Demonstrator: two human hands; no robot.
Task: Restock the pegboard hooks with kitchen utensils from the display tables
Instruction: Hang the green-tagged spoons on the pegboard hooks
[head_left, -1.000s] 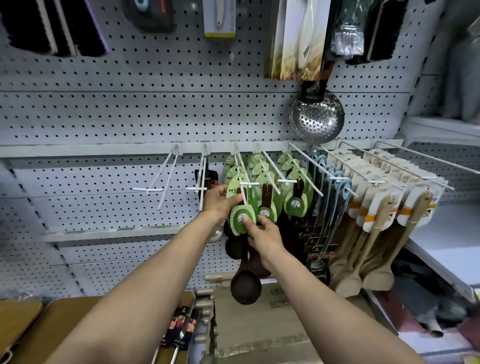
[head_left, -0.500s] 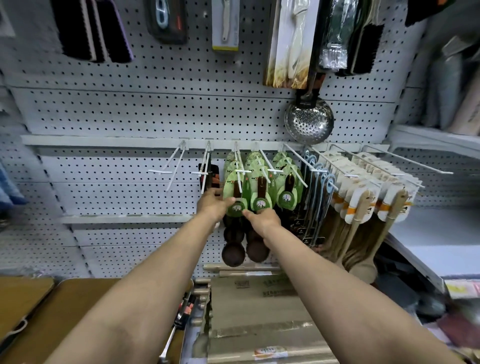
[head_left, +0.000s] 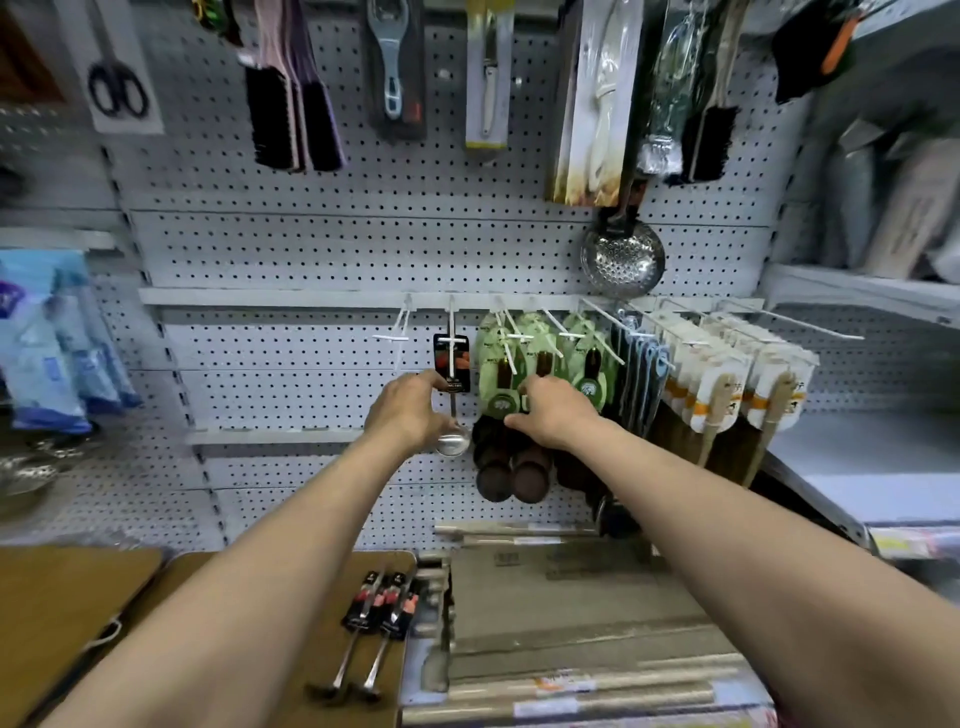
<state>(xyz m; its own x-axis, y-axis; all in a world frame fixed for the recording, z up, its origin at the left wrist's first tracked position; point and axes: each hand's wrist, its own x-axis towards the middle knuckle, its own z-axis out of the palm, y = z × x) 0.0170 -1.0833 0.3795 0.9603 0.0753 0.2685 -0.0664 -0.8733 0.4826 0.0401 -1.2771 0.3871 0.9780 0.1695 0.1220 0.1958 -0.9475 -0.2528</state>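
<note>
Grey pegboard (head_left: 322, 249) above wooden tables (head_left: 67, 597), hooks (head_left: 511, 332) loaded.

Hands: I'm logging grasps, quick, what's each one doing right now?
Left hand: at the metal ladle on its hook; whether it grips cannot be told.
Right hand: fingers curled at the green-carded spoons; grip cannot be told.

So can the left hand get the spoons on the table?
Probably yes. The spoons lie in the open on the wooden table, nothing covering them, and the left hand, up at the pegboard, would only need to drop down.
</note>
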